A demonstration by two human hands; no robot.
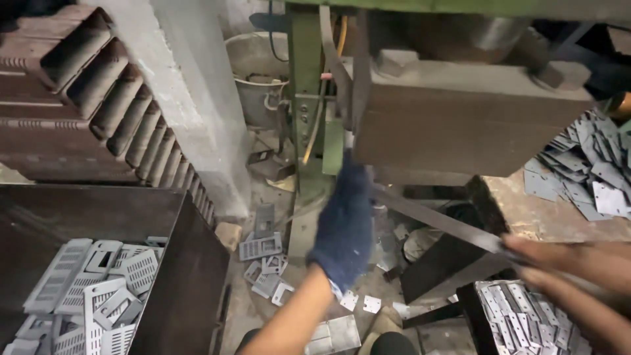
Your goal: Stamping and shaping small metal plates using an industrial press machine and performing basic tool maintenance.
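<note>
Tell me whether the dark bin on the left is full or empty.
Partly filled: the dark bin holds a loose heap of perforated grey metal plates; its upper walls remain bare.

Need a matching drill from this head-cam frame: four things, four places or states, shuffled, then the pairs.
Things:
1. left hand
2. right hand
3. perforated grey plates
4. flat grey blanks

Places or states:
A. piled at the right edge, beside the machine
B. in a dark blue glove, raised to the press block
C. lying in the dark bin at lower left
D. bare, at the lower end of the long metal strip

Pairs: 1-B, 2-D, 3-C, 4-A
</note>
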